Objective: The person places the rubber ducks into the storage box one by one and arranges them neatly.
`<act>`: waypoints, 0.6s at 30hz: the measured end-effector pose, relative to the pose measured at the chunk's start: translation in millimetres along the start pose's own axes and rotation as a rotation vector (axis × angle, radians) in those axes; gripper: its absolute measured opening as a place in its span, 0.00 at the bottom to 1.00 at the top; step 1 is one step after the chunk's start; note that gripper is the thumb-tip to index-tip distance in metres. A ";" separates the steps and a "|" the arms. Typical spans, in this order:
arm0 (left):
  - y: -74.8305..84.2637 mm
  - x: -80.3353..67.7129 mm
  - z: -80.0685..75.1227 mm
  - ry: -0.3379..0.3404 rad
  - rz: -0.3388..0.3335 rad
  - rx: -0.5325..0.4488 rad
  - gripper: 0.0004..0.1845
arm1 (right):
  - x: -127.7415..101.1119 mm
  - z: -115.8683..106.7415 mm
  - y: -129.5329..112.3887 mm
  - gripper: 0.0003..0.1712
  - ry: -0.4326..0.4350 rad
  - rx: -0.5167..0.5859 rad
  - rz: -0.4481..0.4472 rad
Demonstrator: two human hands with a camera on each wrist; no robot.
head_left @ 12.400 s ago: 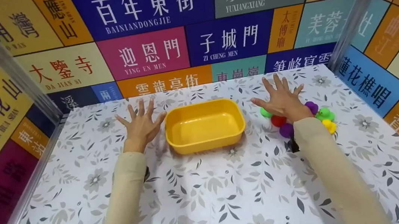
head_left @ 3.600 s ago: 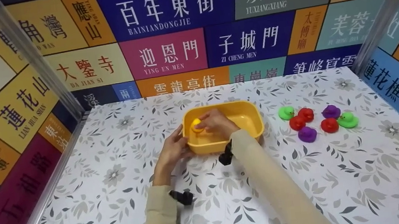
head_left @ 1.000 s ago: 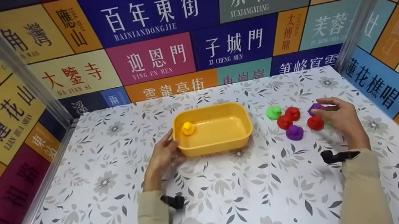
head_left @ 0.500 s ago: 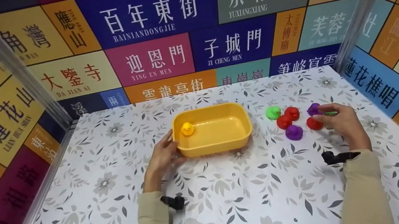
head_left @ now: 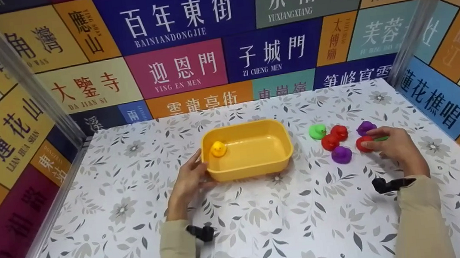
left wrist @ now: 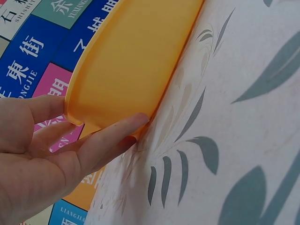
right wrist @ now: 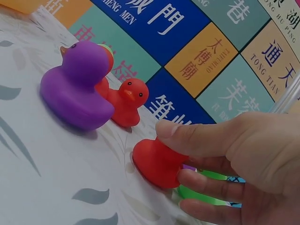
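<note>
A yellow tub (head_left: 260,166) stands mid-table with one yellow duck (head_left: 218,149) in its left end. My left hand (head_left: 198,171) cups the tub's near left corner from outside, and the left wrist view shows its fingers (left wrist: 112,133) lying straight against the tub (left wrist: 131,61) wall. To the right lies a cluster of rubber ducks. My right hand (head_left: 368,144) pinches a red duck (head_left: 361,144) at the cluster's right side. In the right wrist view the thumb lies on top of that red duck (right wrist: 157,161), which sits on the table, with the fingers beside it.
Loose ducks lie near: a green duck (head_left: 318,131), two red ducks (head_left: 340,132), a purple duck (head_left: 341,155) and another purple duck (head_left: 366,127). A second green duck (right wrist: 201,192) is half hidden under my right fingers. Sign-covered walls enclose the flowered table (head_left: 267,228).
My right hand has shifted slightly from above the purple duck and closed thumb and fingers on the red duck. The left hand stays at the tub's corner.
</note>
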State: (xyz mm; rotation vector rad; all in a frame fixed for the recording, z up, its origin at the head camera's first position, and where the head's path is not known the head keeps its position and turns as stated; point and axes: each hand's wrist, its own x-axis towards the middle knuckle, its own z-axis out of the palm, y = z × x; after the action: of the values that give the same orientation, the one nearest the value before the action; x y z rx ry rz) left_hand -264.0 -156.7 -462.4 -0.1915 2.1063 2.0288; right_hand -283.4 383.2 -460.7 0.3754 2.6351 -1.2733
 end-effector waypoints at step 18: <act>-1.1 2.9 0.1 -0.004 -0.032 0.008 0.33 | -6.3 3.2 -29.0 0.48 0.037 0.048 -0.041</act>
State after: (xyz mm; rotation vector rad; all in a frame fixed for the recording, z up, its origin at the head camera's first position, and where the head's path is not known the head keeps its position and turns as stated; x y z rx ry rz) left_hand -266.5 -156.5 -464.1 -0.2187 2.0953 2.0002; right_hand -286.1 362.5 -439.4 0.3582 2.6599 -1.3569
